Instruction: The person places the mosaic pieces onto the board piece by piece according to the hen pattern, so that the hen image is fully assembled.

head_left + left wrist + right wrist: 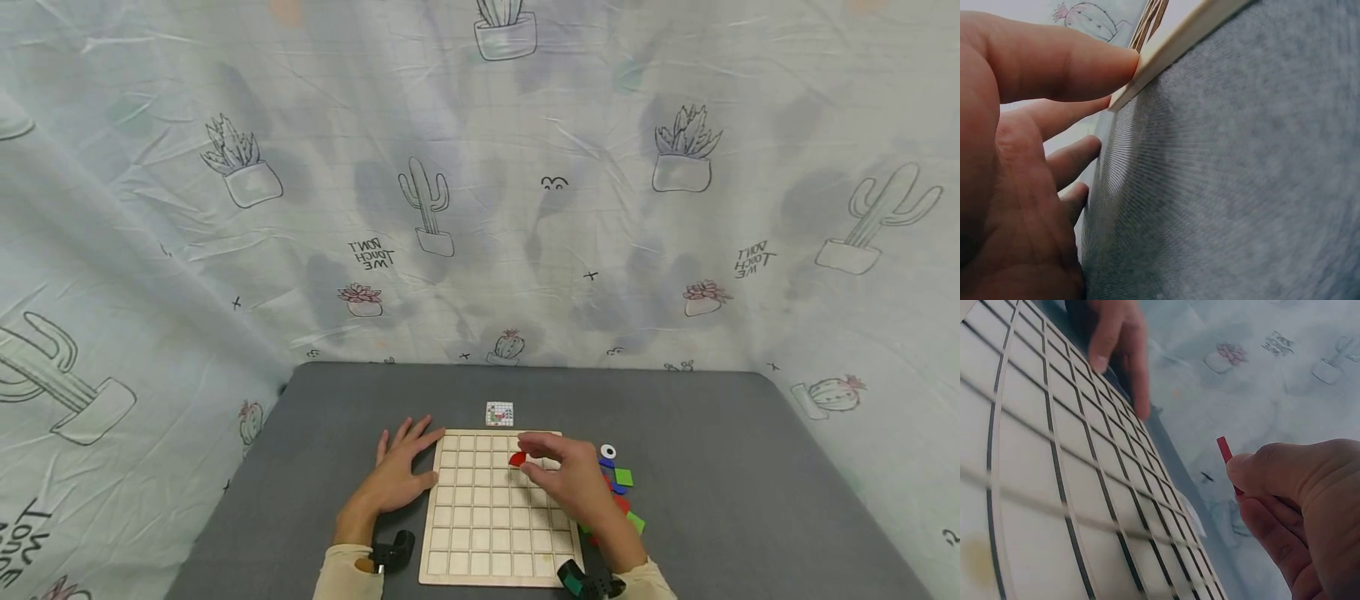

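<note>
A wooden grid board [480, 518] with rows of square cells lies on the grey table. Over its upper right part, my right hand [572, 477] pinches a thin flat red piece [517, 459] between thumb and fingers. The right wrist view shows this red piece [1225, 451] edge-on, raised above the grid. My left hand [397, 477] rests at the board's left side with fingers spread. In the left wrist view, its thumb and index fingertip touch the board's edge [1154, 65].
Just beyond the board lies a small card [499, 414] with a coloured grid pattern. Right of the board, partly behind my right arm, are several loose pieces, among them a white ring [607, 451] and a green square [623, 477]. A printed curtain [480, 225] hangs behind the table.
</note>
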Available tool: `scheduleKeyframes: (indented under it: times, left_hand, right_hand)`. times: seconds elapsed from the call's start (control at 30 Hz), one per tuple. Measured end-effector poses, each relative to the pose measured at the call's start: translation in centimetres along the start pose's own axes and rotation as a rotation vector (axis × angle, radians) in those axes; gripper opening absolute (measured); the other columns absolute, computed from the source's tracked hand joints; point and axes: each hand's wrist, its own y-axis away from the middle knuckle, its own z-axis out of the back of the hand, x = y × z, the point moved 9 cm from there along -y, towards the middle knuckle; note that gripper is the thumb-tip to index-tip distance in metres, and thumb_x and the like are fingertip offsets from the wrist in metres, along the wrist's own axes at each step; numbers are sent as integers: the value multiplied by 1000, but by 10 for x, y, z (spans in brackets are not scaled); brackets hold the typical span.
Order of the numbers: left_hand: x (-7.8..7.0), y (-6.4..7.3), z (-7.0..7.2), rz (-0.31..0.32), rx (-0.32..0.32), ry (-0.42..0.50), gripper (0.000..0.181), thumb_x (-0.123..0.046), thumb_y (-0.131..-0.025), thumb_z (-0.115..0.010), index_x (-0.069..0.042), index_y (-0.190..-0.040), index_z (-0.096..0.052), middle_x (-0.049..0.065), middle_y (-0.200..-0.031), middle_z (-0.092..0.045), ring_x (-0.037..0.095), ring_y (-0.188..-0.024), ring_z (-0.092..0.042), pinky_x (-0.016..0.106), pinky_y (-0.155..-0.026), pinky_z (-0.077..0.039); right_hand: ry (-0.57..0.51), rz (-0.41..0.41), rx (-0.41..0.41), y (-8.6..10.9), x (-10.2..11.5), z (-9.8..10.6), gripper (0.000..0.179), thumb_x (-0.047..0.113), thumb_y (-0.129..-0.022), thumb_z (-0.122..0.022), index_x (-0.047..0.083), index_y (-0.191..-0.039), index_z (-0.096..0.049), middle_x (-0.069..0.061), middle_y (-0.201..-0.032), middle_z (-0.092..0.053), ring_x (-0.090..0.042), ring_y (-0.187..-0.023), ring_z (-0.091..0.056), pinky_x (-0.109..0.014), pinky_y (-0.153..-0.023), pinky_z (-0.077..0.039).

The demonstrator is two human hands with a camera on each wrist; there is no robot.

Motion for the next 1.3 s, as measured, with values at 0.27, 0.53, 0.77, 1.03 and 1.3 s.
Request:
scheduleKeyframes:
  times: [0.27,0.53,0.77,1.03,1.3]
  left_hand:
    - [1,1,0,9,-3,6,72,-7,-91,-79,-14,-160,-59,20,-178,-34,49,-169,-13,73,-131,9]
    - [4,1,-1,-1,0,1,73,-8,-91,-79,-13,-161,-58,20,-178,-34,50,-169,-13,74,-131,9]
    - [5,-1,-2,-3,-5,-8,72,-9,-92,-78,-14,-161,-58,19,-178,-34,49,-169,-14,73,-132,8]
    - [3,-1,0,-14,-27,-15,72,-7,-89,-79,-13,-158,-61,21,-176,-36,51,-168,-16,75,-131,6]
    - [3,-1,-1,-8,-23,-15,71,-6,-90,-78,-12,-158,-60,21,-176,-36,50,-168,-16,74,-131,6]
  right_hand:
    - [10,64,52,-20,10,-37,39,0,-90,-86,7,-128,-80,-5,-116,-84,-23,-104,-82,-44,-94,-68]
    - [22,68,128,-35,11,-71,39,1,-93,-83,5,-132,-79,-6,-122,-83,-23,-108,-81,-41,-94,-68]
    - [39,110,143,-41,12,-88,38,-5,-92,-82,1,-129,-78,-11,-119,-83,-26,-107,-81,-42,-92,-68]
    - [101,89,159,-41,8,-95,40,-3,-94,-81,5,-133,-78,-9,-122,-82,-23,-109,-81,-34,-91,-67]
    - [114,86,153,-40,9,-95,40,0,-95,-81,7,-134,-78,-9,-126,-82,-23,-113,-80,-37,-94,-67]
